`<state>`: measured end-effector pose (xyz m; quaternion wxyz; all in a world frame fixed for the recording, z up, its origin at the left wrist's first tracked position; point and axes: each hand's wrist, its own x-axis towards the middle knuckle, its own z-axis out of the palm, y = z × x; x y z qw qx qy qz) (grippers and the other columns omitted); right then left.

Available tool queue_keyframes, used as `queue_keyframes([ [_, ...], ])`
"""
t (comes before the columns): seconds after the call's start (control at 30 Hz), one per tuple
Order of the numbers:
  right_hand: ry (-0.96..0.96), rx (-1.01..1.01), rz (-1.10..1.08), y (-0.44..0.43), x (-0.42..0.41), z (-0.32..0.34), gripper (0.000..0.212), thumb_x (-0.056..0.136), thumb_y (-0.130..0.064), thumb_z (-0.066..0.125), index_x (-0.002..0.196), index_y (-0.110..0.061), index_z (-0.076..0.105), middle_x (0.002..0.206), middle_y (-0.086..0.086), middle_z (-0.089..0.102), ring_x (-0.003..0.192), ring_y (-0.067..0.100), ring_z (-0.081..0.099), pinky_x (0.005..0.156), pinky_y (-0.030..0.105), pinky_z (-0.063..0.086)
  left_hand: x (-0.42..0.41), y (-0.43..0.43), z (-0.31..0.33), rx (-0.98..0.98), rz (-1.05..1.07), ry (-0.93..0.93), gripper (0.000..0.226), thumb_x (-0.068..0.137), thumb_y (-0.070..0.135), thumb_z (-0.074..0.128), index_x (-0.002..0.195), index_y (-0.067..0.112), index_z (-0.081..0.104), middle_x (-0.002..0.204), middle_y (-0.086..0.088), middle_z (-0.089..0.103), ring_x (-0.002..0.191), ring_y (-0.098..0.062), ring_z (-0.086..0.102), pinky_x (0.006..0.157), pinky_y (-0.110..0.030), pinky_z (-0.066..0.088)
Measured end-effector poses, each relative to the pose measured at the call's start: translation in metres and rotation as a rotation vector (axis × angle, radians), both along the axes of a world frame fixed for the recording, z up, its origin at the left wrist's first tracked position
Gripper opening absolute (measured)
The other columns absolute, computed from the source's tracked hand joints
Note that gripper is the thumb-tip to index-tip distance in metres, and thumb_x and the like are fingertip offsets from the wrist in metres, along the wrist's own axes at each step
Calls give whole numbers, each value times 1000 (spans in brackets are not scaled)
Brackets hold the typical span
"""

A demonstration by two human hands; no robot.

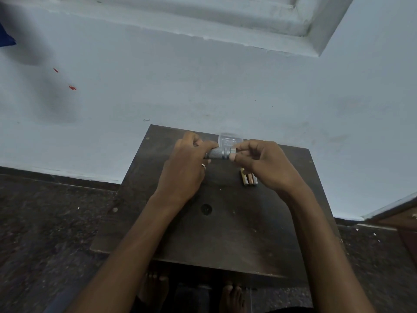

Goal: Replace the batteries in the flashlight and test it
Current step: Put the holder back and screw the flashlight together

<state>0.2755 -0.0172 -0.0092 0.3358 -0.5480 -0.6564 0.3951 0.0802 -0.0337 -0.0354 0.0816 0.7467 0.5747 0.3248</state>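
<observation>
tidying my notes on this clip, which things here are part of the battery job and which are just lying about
Job: flashlight, gripped by left hand and right hand; batteries on the table.
Lying about: clear plastic box behind the flashlight.

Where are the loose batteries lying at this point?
The batteries lie side by side on the dark table, right of centre in the head view, just under the right hand holding the flashlight.

A plain room in a home, by the look of it: a pale blue painted plaster wall (203,86) with small red marks (72,87), a painted moulded recess (304,23) set in it, a dark speckled stone floor (45,222) with a dark skirting strip (56,177) — and a small, scuffed dark-brown wooden table (225,233) with the person's bare feet (155,288) beneath.
</observation>
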Motion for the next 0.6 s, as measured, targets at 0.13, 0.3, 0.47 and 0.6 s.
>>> queue_keyframes([
  [0.13, -176, 3, -21, 1, -2, -3, 50, 98, -48, 57, 75, -4, 69, 64, 3, 74, 64, 22, 73, 61, 31, 51, 1, 1, -2, -8, -3, -6, 52, 84, 0, 66, 127, 29, 61, 110, -2, 47, 100, -20, 48, 73, -46, 55],
  [0.3, -195, 27, -48, 1, -1, -5, 44, 95, -52, 60, 81, -11, 70, 67, 2, 74, 59, 13, 69, 61, 33, 54, 0, 1, -1, -1, -7, -20, 49, 85, 1, 66, 125, 30, 62, 109, -2, 47, 98, -19, 48, 72, -45, 55],
  [0.47, -9, -19, 8, 3, 2, -2, 23, 84, -17, 80, 104, -19, 67, 74, -2, 71, 63, 9, 59, 62, 28, 46, -1, 0, 0, 7, -1, -22, 49, 85, 1, 66, 124, 30, 63, 109, -2, 47, 98, -17, 47, 71, -42, 54],
  [0.6, -91, 12, -12, 2, 1, -4, 17, 89, -30, 75, 94, -14, 70, 73, 6, 68, 62, 13, 58, 62, 28, 48, -2, 0, 1, -6, -3, -16, 49, 85, 0, 65, 126, 29, 63, 108, -2, 47, 98, -19, 48, 73, -45, 55],
])
